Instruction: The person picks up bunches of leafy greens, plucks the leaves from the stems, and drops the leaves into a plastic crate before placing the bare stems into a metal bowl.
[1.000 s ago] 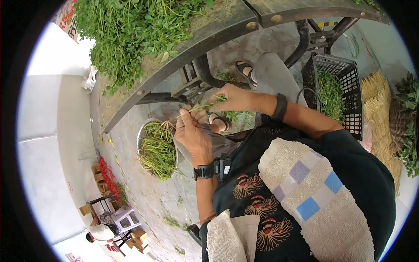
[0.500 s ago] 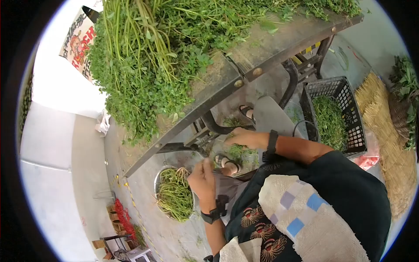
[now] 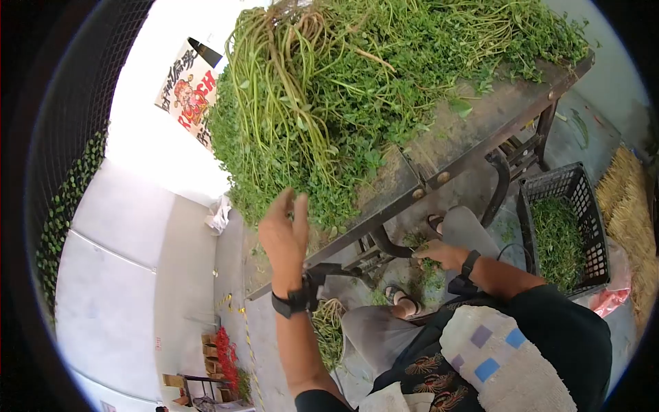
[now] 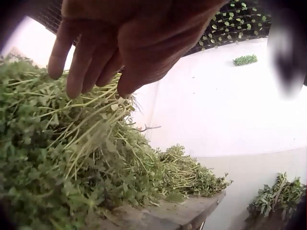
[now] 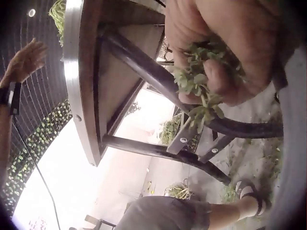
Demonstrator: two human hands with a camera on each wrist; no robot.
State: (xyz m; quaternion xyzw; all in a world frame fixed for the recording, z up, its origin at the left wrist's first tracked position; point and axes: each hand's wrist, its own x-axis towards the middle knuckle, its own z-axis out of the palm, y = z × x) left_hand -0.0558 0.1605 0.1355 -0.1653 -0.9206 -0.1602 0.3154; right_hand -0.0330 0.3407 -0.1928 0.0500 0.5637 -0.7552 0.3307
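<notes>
A large heap of leafy green stems (image 3: 391,103) covers much of the wooden table (image 3: 446,145). My left hand (image 3: 283,237) is raised at the near left edge of the heap, holding nothing. In the left wrist view its fingers (image 4: 79,72) stretch down over long pale stems (image 4: 79,124). Lower, beside the table's edge, my right hand (image 3: 445,255) is in front of my lap. The right wrist view shows its fingers curled round small leafy sprigs (image 5: 201,84), partly hidden in the palm.
Near my knee on the floor are gathered stems (image 3: 328,333) in a bowl, partly hidden by my left arm. At the right stands a black plastic crate (image 3: 598,226) with greens inside, beside a straw bundle (image 3: 628,192). Bent metal table legs (image 3: 500,182) are close to my right hand.
My hands, together at first over the bowl, have parted. The stem between them has left the left hand, which has risen to the heap. The view has tilted up toward the table.
</notes>
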